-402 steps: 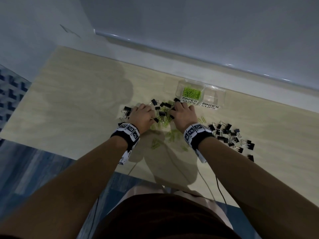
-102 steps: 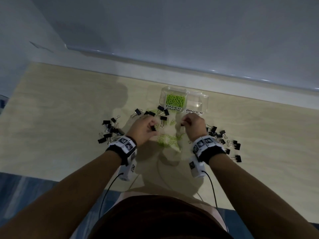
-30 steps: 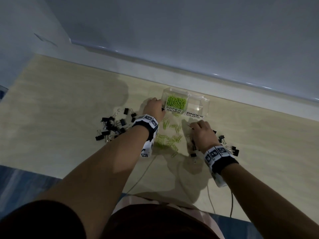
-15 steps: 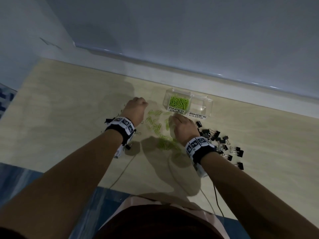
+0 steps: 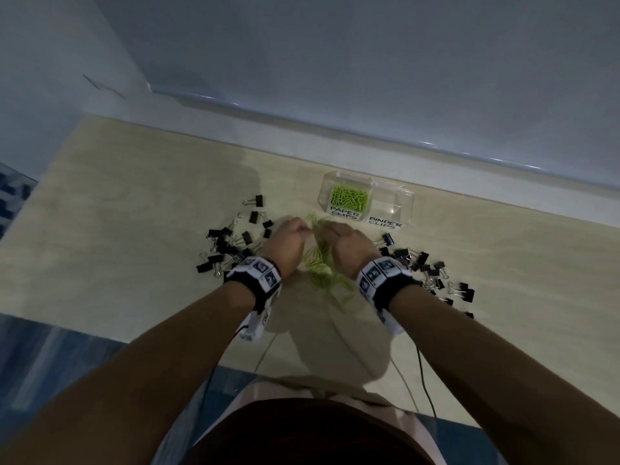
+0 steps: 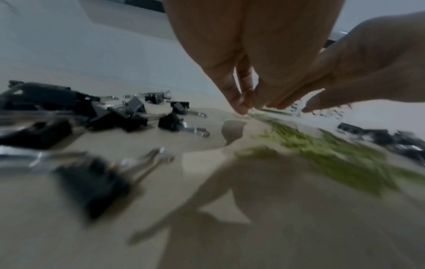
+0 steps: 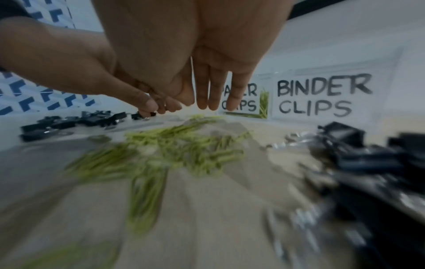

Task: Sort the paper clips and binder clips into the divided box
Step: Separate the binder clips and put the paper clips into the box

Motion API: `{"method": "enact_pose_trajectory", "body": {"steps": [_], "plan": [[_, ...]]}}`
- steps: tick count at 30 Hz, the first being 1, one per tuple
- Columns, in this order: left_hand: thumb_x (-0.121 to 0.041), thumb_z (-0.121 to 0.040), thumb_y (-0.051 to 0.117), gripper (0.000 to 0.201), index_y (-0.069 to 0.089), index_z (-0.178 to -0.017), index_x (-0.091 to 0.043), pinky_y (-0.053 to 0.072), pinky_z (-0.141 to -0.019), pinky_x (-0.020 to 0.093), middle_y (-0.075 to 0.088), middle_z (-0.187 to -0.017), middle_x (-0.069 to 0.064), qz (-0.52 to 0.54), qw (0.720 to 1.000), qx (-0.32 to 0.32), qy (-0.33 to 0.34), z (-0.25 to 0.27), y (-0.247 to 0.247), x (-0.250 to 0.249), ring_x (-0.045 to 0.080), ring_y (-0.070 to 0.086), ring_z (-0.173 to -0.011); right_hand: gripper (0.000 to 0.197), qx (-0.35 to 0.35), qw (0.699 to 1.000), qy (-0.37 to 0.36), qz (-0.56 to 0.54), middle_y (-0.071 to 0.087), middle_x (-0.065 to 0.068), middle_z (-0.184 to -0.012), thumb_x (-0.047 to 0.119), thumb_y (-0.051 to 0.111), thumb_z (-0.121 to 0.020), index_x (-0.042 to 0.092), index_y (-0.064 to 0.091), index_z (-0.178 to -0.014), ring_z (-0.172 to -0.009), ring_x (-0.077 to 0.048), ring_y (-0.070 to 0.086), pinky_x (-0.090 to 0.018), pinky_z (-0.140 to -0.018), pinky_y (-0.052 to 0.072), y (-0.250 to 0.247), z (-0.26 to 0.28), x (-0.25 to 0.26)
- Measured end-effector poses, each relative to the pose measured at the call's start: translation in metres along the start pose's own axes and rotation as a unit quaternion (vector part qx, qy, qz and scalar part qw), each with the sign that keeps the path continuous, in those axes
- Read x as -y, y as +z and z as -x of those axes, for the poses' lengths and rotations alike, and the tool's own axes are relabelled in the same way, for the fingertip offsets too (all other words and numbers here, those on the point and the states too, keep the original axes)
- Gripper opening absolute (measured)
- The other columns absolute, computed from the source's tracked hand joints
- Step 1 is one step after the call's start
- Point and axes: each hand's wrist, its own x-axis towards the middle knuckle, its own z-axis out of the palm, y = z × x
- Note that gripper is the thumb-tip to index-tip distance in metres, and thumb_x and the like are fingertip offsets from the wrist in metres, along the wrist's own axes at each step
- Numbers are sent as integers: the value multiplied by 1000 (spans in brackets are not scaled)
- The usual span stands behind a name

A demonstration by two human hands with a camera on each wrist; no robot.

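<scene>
Loose green paper clips (image 5: 318, 260) lie in a heap on the table between my hands. My left hand (image 5: 302, 227) and right hand (image 5: 330, 227) stand close together at the heap's far end, fingers straight and pointing down, tips at the table. In the left wrist view the left fingertips (image 6: 241, 107) touch the surface beside the blurred green paper clips (image 6: 322, 149). The right fingers (image 7: 208, 102) hang straight over the paper clips (image 7: 184, 145). The clear divided box (image 5: 407, 204) stands just beyond; its PAPER CLIPS half (image 5: 349, 198) holds green clips, its BINDER CLIPS half (image 5: 391, 208) shows none.
Black binder clips lie in two scattered groups, one left of my hands (image 5: 231, 245) and one to the right (image 5: 427, 268). The wooden table (image 5: 134, 229) ends at a pale wall ledge (image 5: 469, 182) behind the box. Cables (image 5: 422, 374) hang off the near edge.
My left hand has come in from the left binder clips to the green heap. Both hands now stand together, and the paper clips lie drawn into a narrower heap.
</scene>
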Motion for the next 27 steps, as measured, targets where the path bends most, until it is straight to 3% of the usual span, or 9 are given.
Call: {"method": "enact_pose_trajectory", "body": {"steps": [2,4,8,12,15,18,20,22,27], "plan": [[9,-83,45,52,49,-132,-8,42,-98,42,44,-129,12,-22,999,-10,-26,-15,-12,-1,31,39,-116,72,49,998,33,11,21,-7,-155,-1,50,-82,13,20,-147,-138,-27,28,-40,-108,34,-7,-14,3],[9,-81,45,59,42,-136,-10,44,-96,46,37,-135,12,-62,997,21,-39,-27,-21,-4,34,33,-119,71,85,995,53,22,16,-4,-157,5,50,-84,13,18,-147,-141,-25,24,-41,-109,32,-8,-20,2],[5,-77,49,50,51,-123,-13,47,-89,45,39,-131,9,-94,994,57,-1,-20,-16,-11,33,37,-114,62,87,994,44,46,18,-3,-156,7,46,-88,14,23,-145,-139,-26,27,-44,-107,32,2,1,-2],[9,-76,47,64,46,-134,-18,47,-91,45,40,-135,6,-96,991,73,61,14,1,-9,29,36,-118,68,81,996,15,29,22,1,-155,2,49,-84,18,25,-146,-135,-25,35,-41,-111,32,18,38,-17],[-12,-87,53,54,40,-139,-18,43,-99,43,38,-136,7,-45,994,81,55,35,2,0,26,34,-122,62,26,999,7,-35,35,-4,-147,14,53,-86,20,30,-144,-127,-29,44,-39,-107,38,21,52,-29],[-40,-79,67,73,34,-141,-17,41,-102,44,35,-133,9,-27,996,79,-1,42,1,-2,27,34,-123,68,20,998,38,-39,35,-5,-140,32,62,-84,21,30,-143,-125,-27,38,-38,-106,38,16,53,-31],[-46,-70,74,84,35,-138,-17,42,-99,44,34,-129,10,-34,996,83,-20,40,4,-13,27,34,-120,80,55,997,45,-5,33,-6,-138,39,68,-76,21,28,-143,-123,-26,34,-41,-104,39,14,49,-26],[-41,-69,76,82,37,-136,-15,42,-99,44,34,-128,11,-36,995,93,-23,35,9,-26,28,35,-118,85,71,996,45,29,34,-9,-134,38,72,-73,18,28,-143,-120,-28,34,-44,-101,41,14,43,-18],[-23,-78,69,46,53,-119,-9,43,-95,41,46,-119,11,-11,996,89,-18,29,15,-41,29,47,-111,39,39,998,45,-9,50,-12,-111,11,53,-86,19,51,-125,-106,-32,50,-42,-85,49,14,37,-10]]}}
